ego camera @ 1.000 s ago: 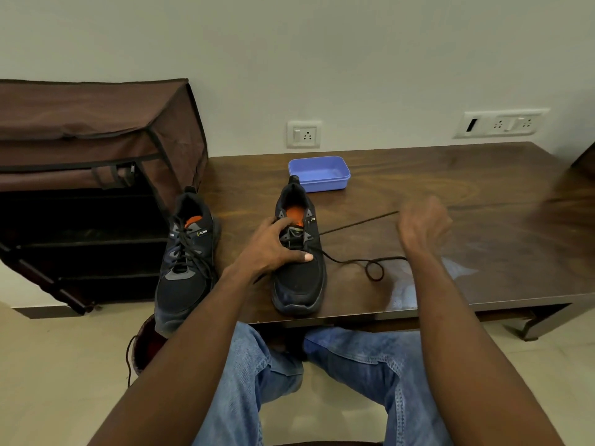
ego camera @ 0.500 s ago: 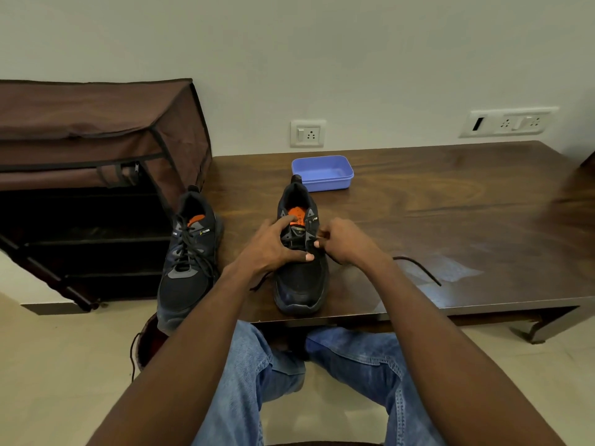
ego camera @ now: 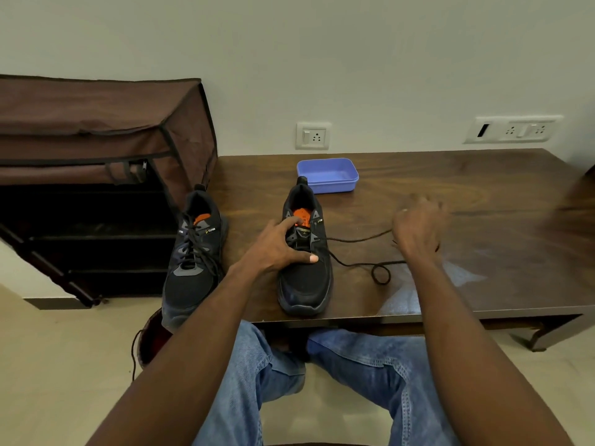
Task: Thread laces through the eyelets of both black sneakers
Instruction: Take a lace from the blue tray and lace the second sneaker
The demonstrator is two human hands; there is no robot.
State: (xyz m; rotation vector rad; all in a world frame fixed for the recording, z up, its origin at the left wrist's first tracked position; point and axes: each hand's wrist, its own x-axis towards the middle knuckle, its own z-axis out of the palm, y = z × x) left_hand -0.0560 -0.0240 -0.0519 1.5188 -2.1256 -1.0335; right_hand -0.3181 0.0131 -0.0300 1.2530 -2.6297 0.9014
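Black is the colour of both sneakers, and you have two of them on the dark wooden table [ego camera: 450, 175]. Taking the blue plastic tub [ego camera: 327, 174] as the landmark: the sneaker you are working on [ego camera: 306, 252] stands just in front of the tub, its heel almost at the tub's near wall and its toe pointing toward you. The second sneaker [ego camera: 193, 262] sits well to the left of the tub, at the table's left edge with its toe hanging past the near edge; it is already laced. One loose lace [ego camera: 354, 263] runs from the eyelets of the sneaker in front of the tub out to the right, with one small loop lying on the wood and another strand rising toward your right hand.

Your left hand [ego camera: 277, 249] rests over that sneaker's tongue area, fingers spread and curled down over its upper, thumb lying flat across the vamp, gripping it in place. Your right hand [ego camera: 418, 230] is raised to the right and in front of the tub, blurred; its fingers are curled in and the lace leads into them, so it appears to be pinching the lace end, though the blur hides the exact contact.

Two wall sockets sit behind the table, and one brown fabric shoe rack [ego camera: 96, 175] stands far left of the tub.
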